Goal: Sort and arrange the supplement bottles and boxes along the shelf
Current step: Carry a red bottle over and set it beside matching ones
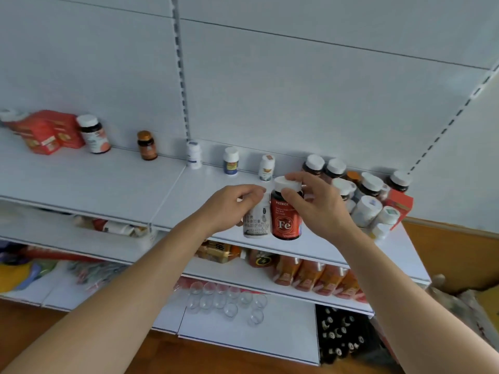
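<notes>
Head view: the left grip (237, 203) is holding a white bottle (256, 222); at its 3 o'clock, the right grip (310, 203) is holding a red bottle (286, 220) on the shelf (108, 182).

We reached both bare forearms forward and up, wrists nearly meeting in front of us. Our left hand (232, 205) curled its fingers round the top of a white bottle (256, 222), while our right hand (314, 203) pinched the cap of a red bottle (286, 220).
</notes>
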### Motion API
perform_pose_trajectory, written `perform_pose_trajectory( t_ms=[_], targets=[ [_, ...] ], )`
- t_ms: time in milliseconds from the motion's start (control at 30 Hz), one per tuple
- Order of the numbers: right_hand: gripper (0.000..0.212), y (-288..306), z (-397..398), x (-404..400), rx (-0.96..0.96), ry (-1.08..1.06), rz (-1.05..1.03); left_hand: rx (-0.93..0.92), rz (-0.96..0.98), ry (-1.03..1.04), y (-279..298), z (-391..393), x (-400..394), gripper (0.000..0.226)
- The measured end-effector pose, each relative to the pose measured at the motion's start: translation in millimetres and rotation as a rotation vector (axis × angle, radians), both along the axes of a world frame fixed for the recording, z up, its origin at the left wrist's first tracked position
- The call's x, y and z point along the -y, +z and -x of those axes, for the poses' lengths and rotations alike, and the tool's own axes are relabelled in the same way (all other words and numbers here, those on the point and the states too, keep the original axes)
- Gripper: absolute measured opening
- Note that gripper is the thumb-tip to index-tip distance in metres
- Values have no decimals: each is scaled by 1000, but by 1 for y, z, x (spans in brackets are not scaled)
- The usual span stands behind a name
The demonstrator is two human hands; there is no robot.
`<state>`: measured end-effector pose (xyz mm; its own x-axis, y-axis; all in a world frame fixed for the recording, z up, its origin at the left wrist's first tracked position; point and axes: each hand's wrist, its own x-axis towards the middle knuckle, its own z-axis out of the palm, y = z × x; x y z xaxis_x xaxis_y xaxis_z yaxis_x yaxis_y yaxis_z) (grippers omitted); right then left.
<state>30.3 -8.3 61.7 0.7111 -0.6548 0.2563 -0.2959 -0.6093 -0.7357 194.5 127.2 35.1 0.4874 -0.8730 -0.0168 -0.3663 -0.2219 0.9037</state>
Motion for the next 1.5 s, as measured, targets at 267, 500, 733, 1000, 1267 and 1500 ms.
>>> perform_pose_trajectory(
  t_ms=[267, 500, 733, 1000, 1267, 1500],
  targets=[
    [28, -7, -80, -61, -40, 132, -36, -86, 0, 123, -5, -67, -81, 27],
    [25, -13, -162, -76, -55, 235, -49, 22, -73, 193, -13, -131, -105, 34],
    [28, -16, -250, -71, -18, 325, -88, -26, -104, 257, 0, -201, -115, 30],
    [26, -20, -326, -81, -31, 382, -65, -48, -23, 317, -1, -270, -133, 17],
    [26, -22, -392, -136, -69, 310, -81, -88, 33, 307, -13, -348, -181, 26],
    [26, -24, -433, -199, -61, 255, -94, -89, 58, 232, -14, -406, -231, 31]
  ],
)
